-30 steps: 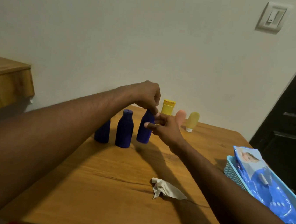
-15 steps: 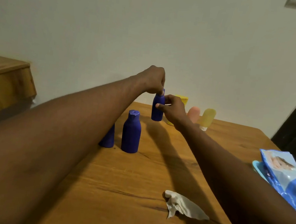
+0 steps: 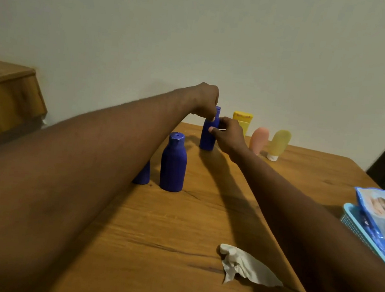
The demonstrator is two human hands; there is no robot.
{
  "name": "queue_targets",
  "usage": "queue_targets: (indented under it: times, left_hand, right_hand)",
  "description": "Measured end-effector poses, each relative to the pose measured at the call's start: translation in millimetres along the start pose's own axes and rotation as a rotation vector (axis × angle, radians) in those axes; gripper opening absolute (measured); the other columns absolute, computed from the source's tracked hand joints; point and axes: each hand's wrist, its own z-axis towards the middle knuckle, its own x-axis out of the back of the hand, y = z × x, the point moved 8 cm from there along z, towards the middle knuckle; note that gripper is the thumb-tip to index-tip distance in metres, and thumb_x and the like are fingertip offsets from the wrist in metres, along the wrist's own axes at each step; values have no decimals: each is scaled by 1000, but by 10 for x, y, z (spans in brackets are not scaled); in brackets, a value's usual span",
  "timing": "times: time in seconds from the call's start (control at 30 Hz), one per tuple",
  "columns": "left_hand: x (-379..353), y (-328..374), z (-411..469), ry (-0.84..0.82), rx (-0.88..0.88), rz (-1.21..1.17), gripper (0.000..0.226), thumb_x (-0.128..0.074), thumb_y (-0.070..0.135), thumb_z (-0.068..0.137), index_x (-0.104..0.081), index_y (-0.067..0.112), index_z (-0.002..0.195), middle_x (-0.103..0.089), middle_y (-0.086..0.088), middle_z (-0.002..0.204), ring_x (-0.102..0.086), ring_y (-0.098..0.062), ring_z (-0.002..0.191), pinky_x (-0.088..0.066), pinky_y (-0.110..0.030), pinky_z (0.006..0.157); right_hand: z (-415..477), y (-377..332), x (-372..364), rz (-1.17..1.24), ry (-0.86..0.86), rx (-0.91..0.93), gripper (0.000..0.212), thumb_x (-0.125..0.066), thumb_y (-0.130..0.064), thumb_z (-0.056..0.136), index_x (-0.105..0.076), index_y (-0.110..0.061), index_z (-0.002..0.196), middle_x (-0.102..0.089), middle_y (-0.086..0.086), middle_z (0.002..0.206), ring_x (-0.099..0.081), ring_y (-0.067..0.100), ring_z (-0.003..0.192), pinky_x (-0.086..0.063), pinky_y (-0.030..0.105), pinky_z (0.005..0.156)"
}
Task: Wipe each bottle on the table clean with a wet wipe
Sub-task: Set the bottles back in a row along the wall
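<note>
From left: my left hand (image 3: 206, 102) pinches the cap of the far blue bottle (image 3: 207, 139), upright deep on the table (image 3: 178, 227); my right hand (image 3: 229, 137) wraps its body. The wipe (image 3: 245, 268) lies unheld near me. Risk, as I judge it: a hard twist could tip the bottle into the tubes (image 3: 242, 121) just beside.

blue bottles: three are counted, entered as the near blue bottle (image 3: 173, 165), the far blue bottle (image 3: 206, 140) and the half-hidden blue bottle (image 3: 142, 176), the last partly covered by a forearm. yellow bottle (image 3: 242, 122): one. squeeze tubes: two, listed as the pink tube (image 3: 258, 139) and the yellow-green tube (image 3: 279, 143). containers in all: six. crumpled wipe (image 3: 245, 266): one. pack of wet wipes (image 3: 384, 213): one. teal basket (image 3: 349, 218): one. wooden table (image 3: 175, 251): one. wooden cabinet (image 3: 7, 93): one. hands: two are recorded, the left hand (image 3: 206, 102) and the right hand (image 3: 229, 136).
</note>
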Motion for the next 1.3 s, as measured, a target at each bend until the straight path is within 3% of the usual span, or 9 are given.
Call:
queue_targets:
  times: [0.07, 0.23, 0.47, 0.67, 0.8, 0.93, 1.07, 1.3]
  left_hand:
    - [0, 24, -27, -11, 3, 15, 34, -74, 17, 92, -65, 3, 121, -64, -11, 104, -62, -24, 93, -42, -26, 63]
    - [69, 30, -104, 11, 7, 2, 54, -75, 19, 93, -55, 2, 140, -62, -16, 134, -63, -31, 119, -48, -31, 84]
    - [435, 2, -442, -4, -13, 7, 39, -69, 16, 97, -64, 3, 134, -68, -13, 132, -66, -27, 117, -52, -31, 87]
    - [534, -121, -747, -11, 29, 59, 31, -66, 18, 98, -68, 3, 125, -70, -12, 126, -67, -27, 111, -55, -36, 90]
    - [566, -45, -904, 17, 14, 28, 39, -67, 16, 98, -64, 4, 136, -66, -11, 134, -63, -26, 121, -52, -36, 100]
    - [512, -7, -852, 44, -37, -30, 47, -70, 16, 97, -58, 10, 142, -61, -10, 140, -61, -25, 124, -48, -31, 97]
    - [291, -38, -618, 6, -76, -31, 56, -73, 17, 95, -53, 17, 147, -57, -8, 145, -58, -23, 127, -47, -31, 100]
    - [-29, -41, -172, -50, -164, 88, 60, -66, 9, 97, -47, 18, 154, -48, -5, 155, -52, -24, 135, -43, -33, 103]
  right_hand:
    - [-8, 0, 4, -8, -8, -14, 39, -67, -10, 98, -58, -4, 135, -65, 13, 132, -60, 29, 123, -53, 40, 101]
    - [-82, -82, 54, -52, -7, -23, 46, -64, -9, 99, -52, -4, 143, -61, 14, 139, -57, 30, 129, -54, 44, 103]
    - [-374, -426, 325, -122, 76, 72, 47, -61, 0, 95, -53, -5, 141, -61, 13, 140, -57, 29, 129, -52, 38, 97]
    - [-639, -538, 548, -108, 174, 40, 58, -64, -2, 93, -47, -5, 148, -57, 14, 146, -55, 29, 134, -50, 43, 108]
    - [-739, -576, 521, -101, 142, 23, 51, -68, -3, 92, -54, -3, 141, -61, 14, 139, -59, 28, 126, -53, 43, 105]
    - [-719, -538, 410, -85, 108, -19, 40, -69, -4, 92, -61, -1, 131, -65, 15, 128, -62, 23, 107, -57, 39, 94]
    - [-641, -337, 161, -79, 30, -102, 48, -67, -5, 93, -56, -3, 140, -61, 15, 138, -62, 28, 118, -57, 40, 96]
    - [-502, 28, -140, -70, 15, -118, 47, -67, -6, 94, -54, -7, 139, -60, 12, 137, -58, 17, 109, -48, 26, 85]
